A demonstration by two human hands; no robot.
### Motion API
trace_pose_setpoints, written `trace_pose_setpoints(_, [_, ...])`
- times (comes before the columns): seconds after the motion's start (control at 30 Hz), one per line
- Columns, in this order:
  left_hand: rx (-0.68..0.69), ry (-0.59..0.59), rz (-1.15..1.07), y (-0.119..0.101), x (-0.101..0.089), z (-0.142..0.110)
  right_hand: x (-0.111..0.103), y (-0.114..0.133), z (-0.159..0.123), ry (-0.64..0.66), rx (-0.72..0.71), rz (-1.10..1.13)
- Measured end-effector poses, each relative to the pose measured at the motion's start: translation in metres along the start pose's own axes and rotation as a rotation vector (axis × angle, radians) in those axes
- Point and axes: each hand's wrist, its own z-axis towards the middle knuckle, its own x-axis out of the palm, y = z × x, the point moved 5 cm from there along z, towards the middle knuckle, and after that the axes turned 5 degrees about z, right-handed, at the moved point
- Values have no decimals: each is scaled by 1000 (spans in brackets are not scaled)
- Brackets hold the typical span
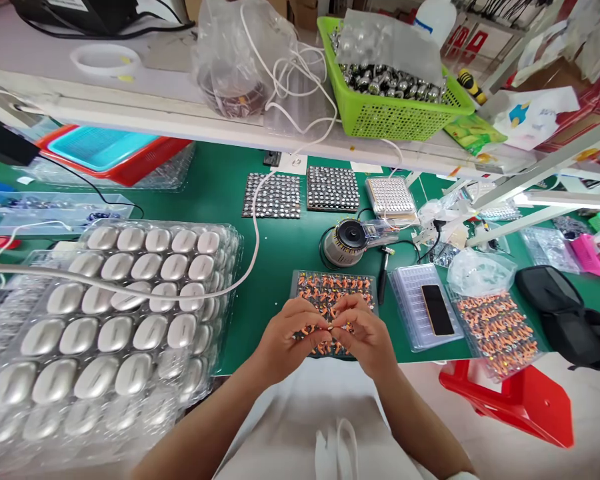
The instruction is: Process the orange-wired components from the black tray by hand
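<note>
Above a dark tray (336, 283) filled with small orange parts, both hands meet fingertip to fingertip. Thumb and fingers of my left hand (289, 339) are pinched together. My right hand (367, 335) is pinched the same way against it. Whatever sits between the fingertips is too small and too covered to name. Just behind the tray stands a round device with a black top (351, 235). To the right of the tray lies a small hammer (384, 275) with a dark handle.
Stacked clear trays of silvery rounded shells (114, 333) fill the left side, crossed by a white cable (257, 233). A phone (437, 310) lies on plastic trays at right, beside another tray of orange parts (500, 333). The shelf overhead carries a green basket (395, 113).
</note>
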Motion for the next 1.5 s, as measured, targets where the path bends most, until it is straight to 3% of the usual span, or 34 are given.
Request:
trace_pose_setpoints(0.1, [43, 77, 23, 2, -2, 2, -1, -2, 2, 81, 33, 26])
trace_pose_setpoints(0.33, [43, 144, 46, 0, 3, 2, -5, -7, -1, 108, 79, 74])
trace_pose_setpoints(0.57, [38, 61, 84, 3, 9, -2, -5, -5, -3, 62, 93, 8])
trace_pose_setpoints(0.7, [19, 46, 84, 4, 9, -2, -6, -6, -7, -62, 67, -76])
trace_pose_setpoints(0.83, [-29, -9, 98, 7, 6, 0, -8, 0, -16, -165, -46, -221])
trace_pose_setpoints(1.0, [-14, -69, 140, 8, 4, -3, -2, 10, -24, -145, -187, -302])
trace_pose_setpoints(1.23, [9, -55, 169, 7, 9, -7, 5, 8, -20, -129, -142, -271])
trace_pose_setpoints(1.37, [-65, -15, 113, 9, 10, -5, 5, 3, -18, -135, -85, -185])
trace_pose_setpoints(1.5, [-253, 78, -6, 17, 14, -3, 3, -7, -17, -118, -16, -108])
